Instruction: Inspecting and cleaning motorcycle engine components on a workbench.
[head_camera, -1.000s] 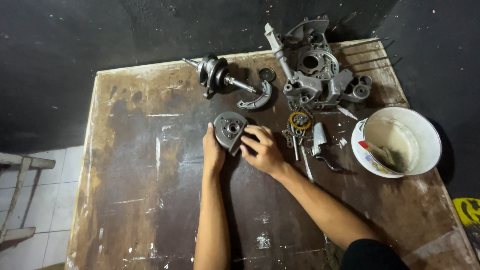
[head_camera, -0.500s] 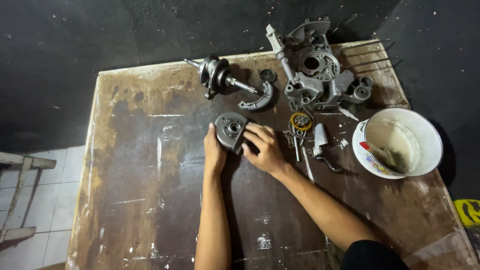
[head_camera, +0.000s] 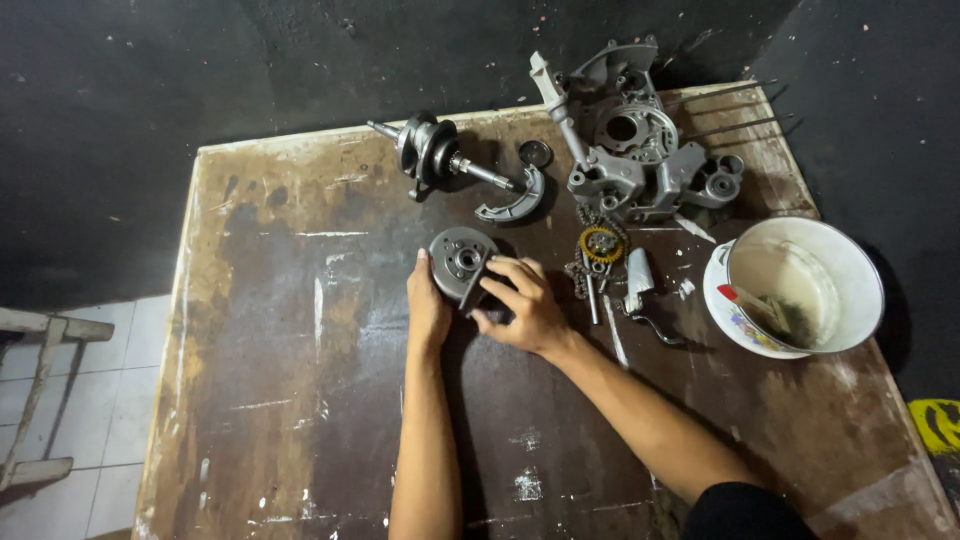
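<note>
near the middle of the worn wooden table (head_camera: 250, 400), the left hand (head_camera: 428, 310) cups the round grey metal disc (head_camera: 458, 258) from its 8 o'clock side, fingers curled against the rim. the right hand (head_camera: 520, 308) grips it from 4 o'clock, fingers bent over a dark part. at 1 o'clock lies the engine casing (head_camera: 630, 150), at 12 the crankshaft (head_camera: 432, 152), at 3 the white bowl (head_camera: 800, 340).

One crankshaft (head_camera: 435, 155), one crankcase (head_camera: 635, 140), one bowl (head_camera: 860, 290).

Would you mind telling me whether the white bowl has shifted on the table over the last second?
No. The white bowl sits at the same spot by the table's right edge, beside the engine casing.
</note>
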